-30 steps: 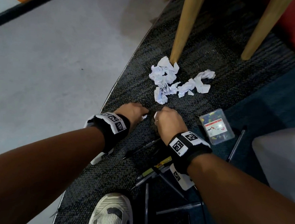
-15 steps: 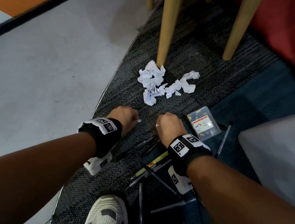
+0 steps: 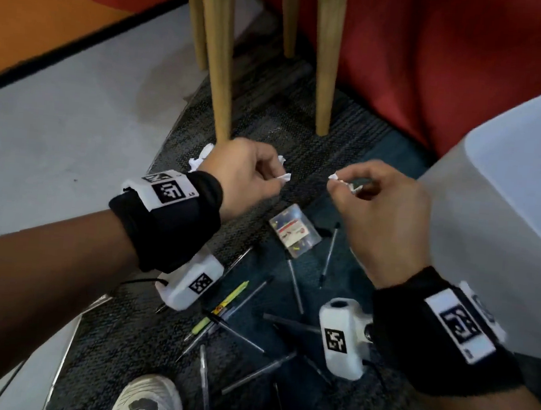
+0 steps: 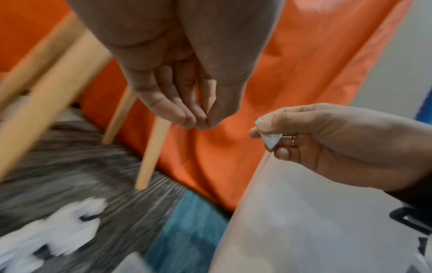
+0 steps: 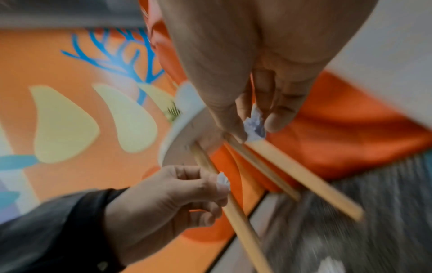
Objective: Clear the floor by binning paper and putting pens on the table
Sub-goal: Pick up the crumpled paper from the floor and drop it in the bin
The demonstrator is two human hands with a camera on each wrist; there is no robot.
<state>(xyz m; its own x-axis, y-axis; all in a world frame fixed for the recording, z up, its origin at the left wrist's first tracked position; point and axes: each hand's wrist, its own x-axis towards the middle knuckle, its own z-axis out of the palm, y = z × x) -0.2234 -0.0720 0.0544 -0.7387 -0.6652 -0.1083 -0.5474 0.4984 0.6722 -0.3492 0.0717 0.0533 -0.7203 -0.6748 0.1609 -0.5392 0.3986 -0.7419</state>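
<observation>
My left hand point(image 3: 265, 172) is raised above the carpet and pinches a small white paper scrap point(image 3: 284, 176) at its fingertips. My right hand point(image 3: 348, 185) pinches another crumpled paper scrap point(image 5: 253, 123) between thumb and fingers, close to the white bin point(image 3: 506, 197) at the right. Crumpled paper point(image 3: 200, 159) lies on the carpet behind my left hand, mostly hidden. Several pens point(image 3: 295, 284) lie scattered on the floor below my wrists, among them a yellow-green one point(image 3: 229, 298). In the left wrist view the paper on the floor point(image 4: 53, 234) is blurred.
A clear plastic box of pins point(image 3: 294, 234) lies on the carpet among the pens. Wooden table legs point(image 3: 219, 58) stand just beyond my hands, with a red seat point(image 3: 436, 56) behind. My white shoe point(image 3: 147, 402) is at the bottom edge.
Both hands have lifted off the carpet, each with a paper scrap, and moved right toward the white bin. The view has swung so the bin looms larger at the right.
</observation>
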